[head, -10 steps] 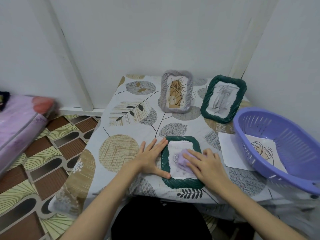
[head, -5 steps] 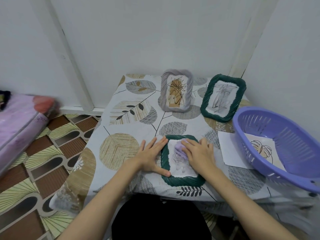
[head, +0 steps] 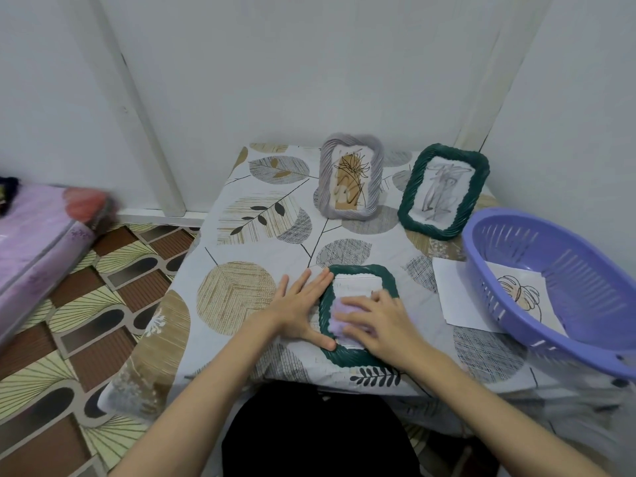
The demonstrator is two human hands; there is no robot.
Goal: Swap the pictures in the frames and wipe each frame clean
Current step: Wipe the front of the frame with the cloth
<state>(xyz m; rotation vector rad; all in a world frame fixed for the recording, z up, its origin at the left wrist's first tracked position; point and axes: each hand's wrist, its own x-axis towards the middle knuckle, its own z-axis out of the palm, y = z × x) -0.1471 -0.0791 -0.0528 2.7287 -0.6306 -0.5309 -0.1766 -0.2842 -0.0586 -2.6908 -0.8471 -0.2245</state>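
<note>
We're in the wiping step, by the look of it, and the frame under the hands is the one being cleaned. The worktop (head: pixel 241 235), draped in a leaf-print cloth, carries everything. At its right edge sits the purple basket (head: pixel 564 290), hanging partly off the side, with a sheet (head: pixel 516 297) showing a line drawing under and through it.

Along the back edge stand two frames: the grey frame (head: pixel 351 182) near the middle, the green frame (head: pixel 444 191) toward the back right corner, both propped upright with pictures in them. Whether those two are already swapped and wiped, the view doesn't say.

Front and centre, at the near edge, lies the flat frame (head: pixel 358 358), dark green, face up. The left hand (head: pixel 303 308) has its fingers straight and spread, flat on the worktop against the frame's left rim, thumb on the lower left corner, bracing it. The right hand (head: pixel 382 321) is blurred; its fingers look laid flat, pressing a lilac cloth (head: pixel 339 321) onto the glass, holding it down rather than gripping it.

Next call, I'd judge: work the cloth over the rest of the glass and the ridged rim, keeping that left brace so the frame doesn't skate off the near edge.
</note>
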